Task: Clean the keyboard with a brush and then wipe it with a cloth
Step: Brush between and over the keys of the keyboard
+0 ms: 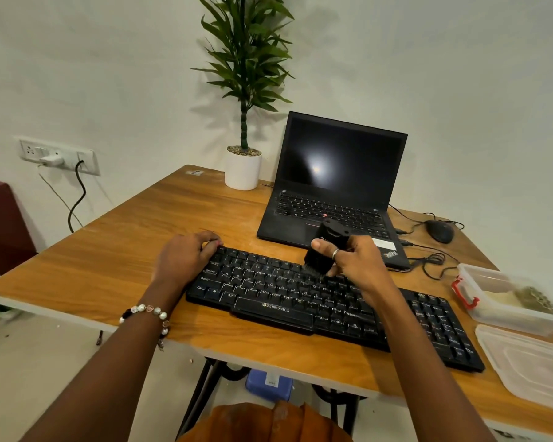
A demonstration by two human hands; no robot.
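On the wooden table (109, 260), black keyboard (300, 301) lies in front of an open laptop (329, 186) (screen dark). Left hand (186, 253) rests on the keyboard's top-left corner, fingers curled over its edge; right hand (351, 260) grips the black brush (323, 250), bristles on the middle keys.

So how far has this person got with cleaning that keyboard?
Brushing is under way. The right hand grips a black brush, its bristles down on the keyboard near the middle rows. The left hand grips the keyboard's far left corner. How many keys are already brushed cannot be told. Wiping remains; no cloth is in view.
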